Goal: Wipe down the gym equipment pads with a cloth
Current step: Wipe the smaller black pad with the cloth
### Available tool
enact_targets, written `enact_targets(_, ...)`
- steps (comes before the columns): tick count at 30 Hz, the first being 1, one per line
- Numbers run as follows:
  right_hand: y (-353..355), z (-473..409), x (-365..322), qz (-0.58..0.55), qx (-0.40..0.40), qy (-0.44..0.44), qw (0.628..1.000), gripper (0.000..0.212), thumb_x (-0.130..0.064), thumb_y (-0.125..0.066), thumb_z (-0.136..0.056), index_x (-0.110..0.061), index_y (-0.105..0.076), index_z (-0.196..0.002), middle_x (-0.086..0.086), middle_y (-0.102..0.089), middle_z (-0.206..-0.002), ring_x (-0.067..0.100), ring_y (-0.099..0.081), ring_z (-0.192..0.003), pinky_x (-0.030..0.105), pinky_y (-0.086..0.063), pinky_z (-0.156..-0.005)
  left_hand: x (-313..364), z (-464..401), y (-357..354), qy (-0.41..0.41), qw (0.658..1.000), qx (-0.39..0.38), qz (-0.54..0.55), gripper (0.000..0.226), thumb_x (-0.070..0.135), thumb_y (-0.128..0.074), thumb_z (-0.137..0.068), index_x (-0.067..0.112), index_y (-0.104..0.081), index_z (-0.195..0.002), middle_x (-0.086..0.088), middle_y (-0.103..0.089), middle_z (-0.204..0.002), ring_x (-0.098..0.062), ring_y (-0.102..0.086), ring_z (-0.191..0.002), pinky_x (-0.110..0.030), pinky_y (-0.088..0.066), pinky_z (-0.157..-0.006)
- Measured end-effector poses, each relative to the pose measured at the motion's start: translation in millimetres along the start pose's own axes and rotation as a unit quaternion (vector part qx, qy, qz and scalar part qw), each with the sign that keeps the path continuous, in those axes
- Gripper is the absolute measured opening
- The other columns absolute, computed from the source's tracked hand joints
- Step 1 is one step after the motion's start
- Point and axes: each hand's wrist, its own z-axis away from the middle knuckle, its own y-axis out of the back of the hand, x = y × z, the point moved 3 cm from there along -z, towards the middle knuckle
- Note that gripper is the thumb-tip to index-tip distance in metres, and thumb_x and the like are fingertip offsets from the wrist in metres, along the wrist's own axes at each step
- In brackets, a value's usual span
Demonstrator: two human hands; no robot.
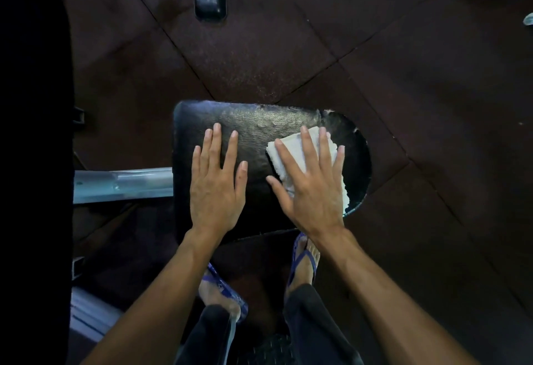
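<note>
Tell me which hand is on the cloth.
The right hand presses flat on the white cloth. The left hand rests bare on the black pad, apart from the cloth.

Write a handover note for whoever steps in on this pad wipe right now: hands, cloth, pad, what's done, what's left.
Left hand: flat, fingers straight, pressing on the left part of the black pad, apparently steadying it; holds nothing.
Right hand: flat, fingers spread, pressing the folded white cloth onto the right part of the pad.
Pad: mounted on a metal bar that runs off to the left; its cover is torn at the rounded right end.
Done: cannot tell how much has been wiped; the far strip shows a sheen.
Left: probably carry the cloth across the area under the left hand and the near edge, going gently at the tear.
</note>
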Motion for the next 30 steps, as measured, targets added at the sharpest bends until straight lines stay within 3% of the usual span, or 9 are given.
enact_targets(4, 1, -5, 6, -0.049, 0.032, 0.011, 0.998, 0.047, -0.033, -0.058, -0.096, -0.021, -0.05, -0.141, 0.016, -0.054, -0.141, 0.041, -0.046, -0.136, 0.06, -0.035, -0.112, 0, 0, 8, 0.007, 0.998, -0.043, 0.043, 0.055, 0.04, -0.02, -0.106, 0.019, -0.021, -0.157, -0.006, -0.007, -0.167, -0.019, -0.002, -0.155, -0.041, -0.006, -0.127)
enact_targets(10, 36, -5, 13, -0.178, -0.021, -0.044, 0.983, 0.043, -0.034, -0.054, -0.099, -0.018, -0.054, -0.139, 0.008, -0.065, -0.123, 0.032, -0.06, -0.11, 0.048, -0.048, -0.097, 9, 22, 52, 0.064, 0.972, -0.138, 0.177, 0.052, 0.04, -0.029, -0.106, 0.02, -0.03, -0.154, -0.002, -0.012, -0.167, -0.015, -0.006, -0.155, -0.034, -0.009, -0.125)
enact_targets(14, 78, 46, 3, -0.312, -0.099, -0.165, 0.93, 0.047, -0.043, -0.046, -0.097, -0.025, -0.051, -0.141, 0.006, -0.065, -0.126, 0.029, -0.062, -0.11, 0.048, -0.049, -0.096, 26, 62, 95, 0.128, 0.938, -0.212, 0.241, 0.05, 0.037, -0.034, -0.105, 0.014, -0.039, -0.15, -0.008, -0.032, -0.16, -0.019, -0.024, -0.15, -0.036, -0.02, -0.125)
enact_targets(17, 116, 106, -13, -0.403, -0.096, -0.243, 0.877, 0.046, -0.042, -0.044, -0.097, -0.028, -0.055, -0.139, -0.002, -0.065, -0.132, 0.018, -0.061, -0.121, 0.041, -0.048, -0.103, 50, 91, 136, 0.133, 0.923, -0.236, 0.274, 0.043, 0.031, -0.041, -0.104, 0.009, -0.053, -0.14, -0.008, -0.052, -0.146, -0.02, -0.044, -0.139, -0.035, -0.033, -0.118)
enact_targets(20, 155, 156, -29, -0.434, -0.102, -0.292, 0.846, 0.039, -0.038, -0.046, -0.1, -0.035, -0.056, -0.137, -0.016, -0.064, -0.132, 0.003, -0.057, -0.125, 0.031, -0.047, -0.106, 73, 116, 174, 0.106, 0.918, -0.29, 0.248, 0.039, 0.031, -0.043, -0.103, 0.011, -0.059, -0.133, -0.005, -0.061, -0.133, -0.021, -0.054, -0.128, -0.032, -0.041, -0.107)
enact_targets(23, 186, 197, -36, -0.42, -0.124, -0.351, 0.828, 0.036, -0.029, -0.048, -0.103, -0.03, -0.056, -0.138, -0.012, -0.064, -0.132, 0.008, -0.056, -0.125, 0.02, -0.041, -0.104, 98, 135, 202, 0.069, 0.911, -0.361, 0.189, 0.034, 0.033, -0.043, -0.103, 0.015, -0.063, -0.124, -0.005, -0.068, -0.119, -0.02, -0.061, -0.115, -0.033, -0.047, -0.098)
enact_targets(27, 222, 241, -31, -0.443, -0.133, -0.424, 0.778, 0.036, -0.033, -0.048, -0.102, -0.027, -0.055, -0.138, -0.003, -0.066, -0.131, 0.017, -0.06, -0.124, 0.029, -0.047, -0.099, 142, 157, 228, -0.005, 0.894, -0.426, 0.14, 0.03, 0.032, -0.044, -0.103, 0.012, -0.065, -0.108, -0.001, -0.067, -0.098, -0.016, -0.062, -0.093, -0.028, -0.046, -0.079)
enact_targets(30, 244, 267, -14, -0.458, -0.121, -0.476, 0.741, 0.037, -0.037, -0.047, -0.102, -0.028, -0.054, -0.137, -0.001, -0.066, -0.128, 0.019, -0.061, -0.119, 0.028, -0.045, -0.09, 179, 172, 230, -0.034, 0.883, -0.458, 0.097, 0.031, 0.034, -0.044, -0.103, 0.01, -0.064, -0.107, -0.005, -0.068, -0.102, -0.02, -0.064, -0.094, -0.029, -0.046, -0.078)
